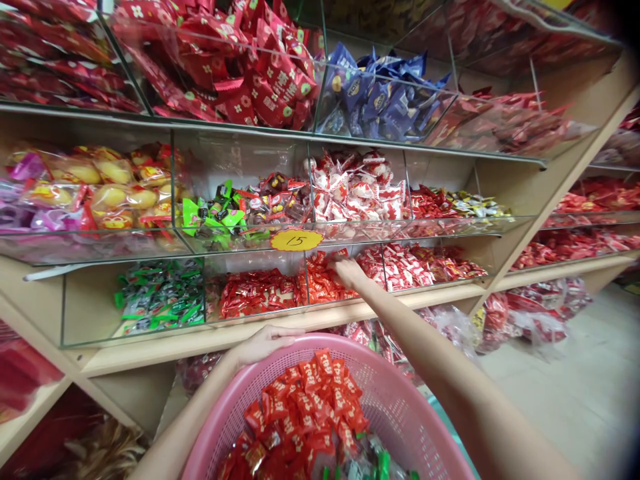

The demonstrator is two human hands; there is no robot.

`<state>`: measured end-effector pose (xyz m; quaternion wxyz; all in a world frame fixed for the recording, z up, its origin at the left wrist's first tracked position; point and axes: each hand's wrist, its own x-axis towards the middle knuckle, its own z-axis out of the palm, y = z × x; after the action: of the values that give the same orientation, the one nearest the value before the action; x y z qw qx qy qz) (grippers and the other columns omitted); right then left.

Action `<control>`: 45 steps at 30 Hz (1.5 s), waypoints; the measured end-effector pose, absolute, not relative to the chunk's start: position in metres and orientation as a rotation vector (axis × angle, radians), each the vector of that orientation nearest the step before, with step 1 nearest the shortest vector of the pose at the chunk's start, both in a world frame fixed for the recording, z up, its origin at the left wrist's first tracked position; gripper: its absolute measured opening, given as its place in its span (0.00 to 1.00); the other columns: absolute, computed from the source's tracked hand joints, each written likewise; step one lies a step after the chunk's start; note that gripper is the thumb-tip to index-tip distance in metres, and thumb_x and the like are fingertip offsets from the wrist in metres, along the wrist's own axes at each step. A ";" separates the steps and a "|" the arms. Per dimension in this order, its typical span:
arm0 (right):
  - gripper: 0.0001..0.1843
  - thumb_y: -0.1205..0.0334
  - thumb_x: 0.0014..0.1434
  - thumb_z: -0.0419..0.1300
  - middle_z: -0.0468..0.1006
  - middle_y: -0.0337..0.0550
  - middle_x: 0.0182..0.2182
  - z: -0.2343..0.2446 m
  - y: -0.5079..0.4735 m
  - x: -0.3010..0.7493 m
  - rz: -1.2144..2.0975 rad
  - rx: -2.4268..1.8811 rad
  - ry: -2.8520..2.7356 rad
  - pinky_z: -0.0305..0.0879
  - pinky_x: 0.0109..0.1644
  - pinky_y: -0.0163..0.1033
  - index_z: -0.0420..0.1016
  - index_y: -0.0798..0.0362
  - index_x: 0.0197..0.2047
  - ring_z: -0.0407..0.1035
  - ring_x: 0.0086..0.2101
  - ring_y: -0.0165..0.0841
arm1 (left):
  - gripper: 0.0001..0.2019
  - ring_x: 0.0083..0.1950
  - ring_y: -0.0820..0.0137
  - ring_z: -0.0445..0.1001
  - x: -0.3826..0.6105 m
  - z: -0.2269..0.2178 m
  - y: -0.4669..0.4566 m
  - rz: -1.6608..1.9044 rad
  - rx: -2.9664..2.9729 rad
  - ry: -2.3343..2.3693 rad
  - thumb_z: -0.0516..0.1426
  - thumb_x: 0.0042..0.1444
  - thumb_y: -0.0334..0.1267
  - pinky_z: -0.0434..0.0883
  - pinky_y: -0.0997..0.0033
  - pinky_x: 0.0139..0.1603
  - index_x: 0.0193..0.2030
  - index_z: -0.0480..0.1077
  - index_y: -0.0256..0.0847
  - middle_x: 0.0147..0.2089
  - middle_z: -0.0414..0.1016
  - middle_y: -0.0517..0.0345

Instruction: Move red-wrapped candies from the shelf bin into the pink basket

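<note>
A pink plastic basket is below the shelf, holding orange-red wrapped candies and some green-and-silver ones. My left hand grips its far left rim, with the fingertips along the edge. My right hand reaches over the basket into the lower shelf bin of orange-red candies. Its fingers are curled closed, and a red wrapper shows right at them. How many candies the fingers pinch is hidden.
Glass dividers and a glass front edge bound the bins. Dark red candies and green-wrapped ones lie to the left, red-and-white ones to the right. A yellow tag reads 15. Bagged goods stand on the floor.
</note>
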<state>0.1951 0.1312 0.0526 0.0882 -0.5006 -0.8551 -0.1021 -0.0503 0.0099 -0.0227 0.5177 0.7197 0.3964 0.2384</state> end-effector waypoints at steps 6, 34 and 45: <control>0.10 0.65 0.56 0.54 0.75 0.49 0.39 0.060 0.130 0.208 -0.206 -1.475 -2.487 0.56 0.45 0.37 0.74 0.54 0.39 0.67 0.42 0.37 | 0.22 0.56 0.65 0.65 -0.051 -0.025 0.011 0.575 1.724 0.953 0.55 0.51 0.46 0.57 0.64 0.60 0.53 0.66 0.42 0.57 0.64 0.53; 0.15 0.58 0.40 0.68 0.74 0.38 0.19 0.010 -0.027 0.193 1.787 -1.236 -1.293 0.59 0.25 0.26 0.70 0.59 0.25 0.66 0.21 0.22 | 0.23 0.55 0.64 0.66 -0.048 -0.026 0.009 0.602 1.731 0.937 0.55 0.50 0.46 0.59 0.63 0.58 0.53 0.66 0.39 0.54 0.68 0.53; 0.08 0.67 0.47 0.63 0.71 0.34 0.13 -0.004 -0.041 0.152 1.734 -1.374 -1.292 0.56 0.17 0.24 0.65 0.56 0.25 0.65 0.16 0.22 | 0.24 0.56 0.65 0.65 -0.049 -0.028 0.011 0.612 1.747 0.933 0.55 0.51 0.46 0.57 0.65 0.60 0.53 0.66 0.38 0.55 0.66 0.51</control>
<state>0.1520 -0.0411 -0.0038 0.2856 -0.5141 -0.4831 0.6487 -0.0494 0.0106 -0.0282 0.5093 0.7253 0.3874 0.2540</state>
